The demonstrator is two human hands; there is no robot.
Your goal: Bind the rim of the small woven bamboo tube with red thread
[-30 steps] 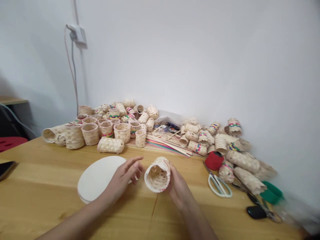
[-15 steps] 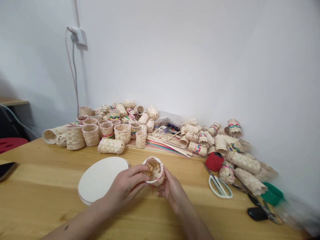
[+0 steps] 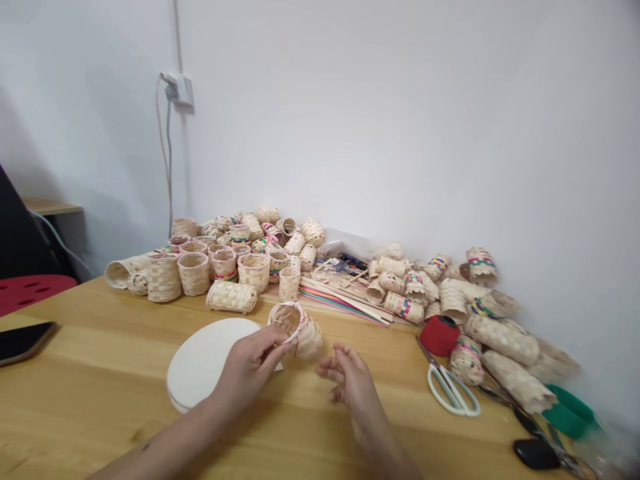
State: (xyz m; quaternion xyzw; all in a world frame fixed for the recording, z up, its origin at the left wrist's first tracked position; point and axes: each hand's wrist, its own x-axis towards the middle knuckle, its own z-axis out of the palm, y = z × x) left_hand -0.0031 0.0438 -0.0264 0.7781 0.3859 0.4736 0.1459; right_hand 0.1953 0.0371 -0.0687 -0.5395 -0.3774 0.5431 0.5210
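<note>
One woven basket point(image 3: 309, 339) is held just right of the white disc point(image 3: 210, 360). The left hand point(image 3: 253, 363) pinches the basket's rim between thumb and fingers, apparently to leave the outer wall unobstructed. The right hand point(image 3: 351, 385), farther right of the disc, is loosely curled, nothing visible in its grasp; it stands apart from the basket. The left hand hides part of the disc. Blur obscures the basket's base; contact with the desk point(image 3: 115, 373) cannot be determined.

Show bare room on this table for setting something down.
Bare tabletop lies between the phone and the white disc, and between the right hand and the scissors. Toward the wall it is crowded with woven baskets and coloured strips.
</note>
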